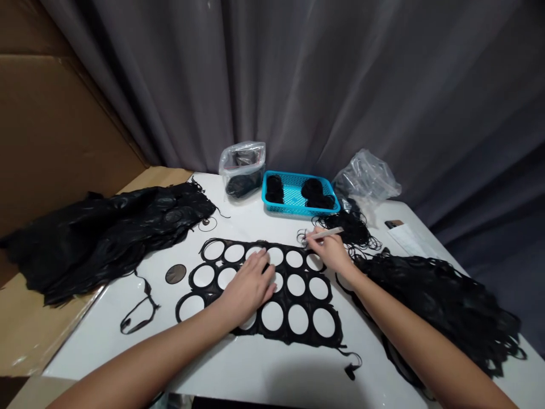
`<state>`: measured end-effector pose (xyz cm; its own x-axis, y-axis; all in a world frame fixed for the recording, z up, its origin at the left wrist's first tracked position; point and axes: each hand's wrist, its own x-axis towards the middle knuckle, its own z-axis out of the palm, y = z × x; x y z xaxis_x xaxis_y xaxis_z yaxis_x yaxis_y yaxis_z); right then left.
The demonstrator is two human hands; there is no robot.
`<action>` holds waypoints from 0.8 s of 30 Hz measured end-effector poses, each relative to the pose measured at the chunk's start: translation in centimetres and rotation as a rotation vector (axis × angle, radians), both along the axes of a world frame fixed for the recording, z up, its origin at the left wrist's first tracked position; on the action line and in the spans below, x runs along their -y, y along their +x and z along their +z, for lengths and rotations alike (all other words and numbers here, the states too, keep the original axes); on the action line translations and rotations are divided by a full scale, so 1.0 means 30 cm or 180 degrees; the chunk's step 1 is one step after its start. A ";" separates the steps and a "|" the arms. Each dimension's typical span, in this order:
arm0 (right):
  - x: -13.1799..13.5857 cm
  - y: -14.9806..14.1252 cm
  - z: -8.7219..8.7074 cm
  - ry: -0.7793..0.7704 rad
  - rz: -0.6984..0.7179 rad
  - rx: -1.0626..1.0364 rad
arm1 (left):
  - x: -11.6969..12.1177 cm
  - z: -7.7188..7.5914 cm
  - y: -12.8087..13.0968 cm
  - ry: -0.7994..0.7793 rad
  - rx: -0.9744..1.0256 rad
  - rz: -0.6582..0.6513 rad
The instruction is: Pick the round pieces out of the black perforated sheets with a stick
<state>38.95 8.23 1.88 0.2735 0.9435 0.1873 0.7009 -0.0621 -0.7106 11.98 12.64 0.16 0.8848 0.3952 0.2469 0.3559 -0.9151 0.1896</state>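
A black sheet with rows of large round holes lies flat on the white table. My left hand rests palm-down over its middle, fingers stretched out and covering some of the holes. At the sheet's upper right corner, my right hand pinches a thin pale stick-like tool, whose exact kind I cannot make out. A small dark loop shows by the right fingertips; whether they grip it is unclear. Beyond that hand is a tangle of thin black rings.
Black material is heaped at left and right. A blue basket with black bundles stands at the back between clear plastic bags. A dark disc and a black strip loop lie left of the sheet.
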 end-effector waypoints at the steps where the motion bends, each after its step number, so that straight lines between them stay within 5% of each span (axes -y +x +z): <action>1: 0.023 -0.026 -0.005 -0.0126 0.0158 -0.0175 | 0.001 0.006 0.021 -0.0029 0.0027 -0.0084; 11: 0.098 -0.123 -0.042 -0.0451 0.0499 -0.1080 | 0.023 -0.050 0.059 -0.0035 -0.0229 -0.0301; 24: 0.119 -0.137 -0.055 0.0011 0.0799 -0.0310 | 0.025 -0.071 0.060 -0.0154 -0.0036 -0.0289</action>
